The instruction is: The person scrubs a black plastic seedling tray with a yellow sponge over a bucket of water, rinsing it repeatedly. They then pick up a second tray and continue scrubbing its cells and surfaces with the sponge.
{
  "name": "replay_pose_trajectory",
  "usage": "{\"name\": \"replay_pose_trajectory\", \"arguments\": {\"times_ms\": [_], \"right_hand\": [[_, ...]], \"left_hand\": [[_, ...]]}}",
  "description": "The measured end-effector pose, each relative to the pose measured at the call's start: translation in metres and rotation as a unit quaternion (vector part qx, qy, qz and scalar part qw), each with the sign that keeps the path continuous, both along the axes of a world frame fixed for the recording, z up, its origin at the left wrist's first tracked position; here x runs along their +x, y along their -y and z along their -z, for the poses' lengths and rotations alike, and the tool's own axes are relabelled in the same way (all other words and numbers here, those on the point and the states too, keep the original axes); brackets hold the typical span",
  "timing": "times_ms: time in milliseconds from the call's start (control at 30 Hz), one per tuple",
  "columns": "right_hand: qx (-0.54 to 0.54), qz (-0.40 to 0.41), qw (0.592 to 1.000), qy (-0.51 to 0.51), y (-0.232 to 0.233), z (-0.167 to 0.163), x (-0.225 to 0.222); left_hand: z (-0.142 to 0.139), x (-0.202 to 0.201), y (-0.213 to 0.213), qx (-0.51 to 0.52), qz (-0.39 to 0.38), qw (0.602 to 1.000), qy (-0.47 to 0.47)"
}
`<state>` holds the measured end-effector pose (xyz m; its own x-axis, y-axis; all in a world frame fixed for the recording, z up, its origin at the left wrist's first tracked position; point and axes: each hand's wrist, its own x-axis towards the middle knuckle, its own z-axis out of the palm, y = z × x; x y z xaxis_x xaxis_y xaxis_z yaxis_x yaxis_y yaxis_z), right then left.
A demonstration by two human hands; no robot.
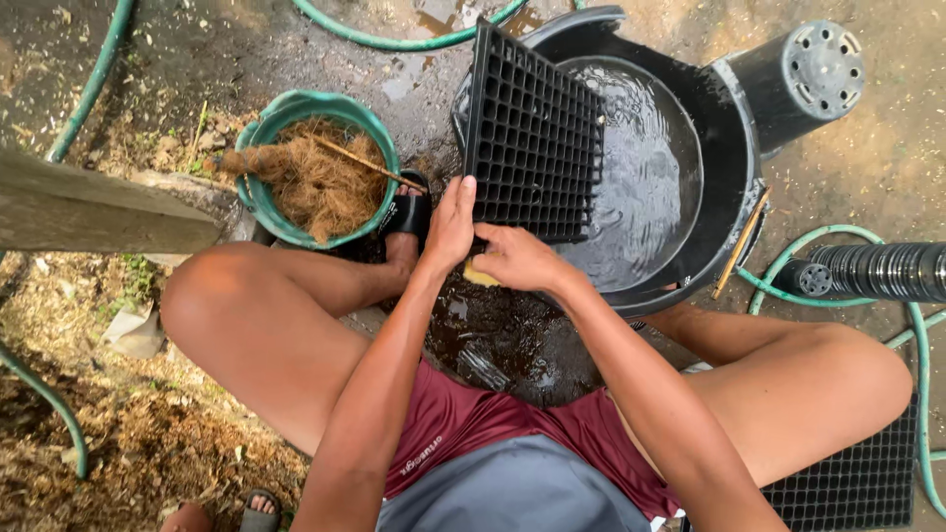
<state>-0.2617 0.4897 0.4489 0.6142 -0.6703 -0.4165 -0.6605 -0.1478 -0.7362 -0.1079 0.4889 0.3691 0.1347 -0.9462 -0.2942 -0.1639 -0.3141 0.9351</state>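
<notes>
A black seedling tray (537,138) with many small cells stands tilted on the rim of a black tub (724,148) filled with water. My left hand (450,225) grips the tray's near left corner. At the tray's near edge my right hand (516,258) presses a yellow sponge (479,275). I squat with both knees spread, the tub in front of me.
A green pot (286,222) full of brown coconut fibre stands to the left, a stick in it. Black pots (796,74) lie at the right, one stack (877,271) on its side. Green hoses (838,236) wind around. Another black tray (857,488) lies under my right knee. The ground is wet.
</notes>
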Motion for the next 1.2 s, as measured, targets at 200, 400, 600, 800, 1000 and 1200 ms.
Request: {"name": "replay_pose_trajectory", "arguments": {"times_ms": [200,400,600,800,1000,1200], "right_hand": [[0.122,0.090,0.985,0.087,-0.012,-0.001,-0.015],[0.013,0.112,0.990,0.081,-0.014,0.003,-0.004],[-0.123,0.009,0.991,-0.052,-0.008,0.010,0.005],[-0.061,0.017,0.998,0.011,-0.008,0.013,0.003],[-0.056,0.056,0.996,0.044,-0.014,0.004,-0.014],[-0.050,0.037,0.998,0.023,-0.004,0.009,-0.001]], "left_hand": [[0.000,0.004,0.004,0.044,-0.010,0.999,-0.006],[0.011,0.001,0.007,-0.014,-0.025,0.999,-0.033],[0.032,0.005,0.007,-0.039,0.007,0.997,-0.071],[0.038,0.003,0.005,-0.046,-0.022,0.999,-0.017],[0.032,0.003,0.007,-0.062,-0.028,0.996,-0.058],[0.034,-0.007,0.005,-0.027,-0.008,0.996,-0.083]]}}
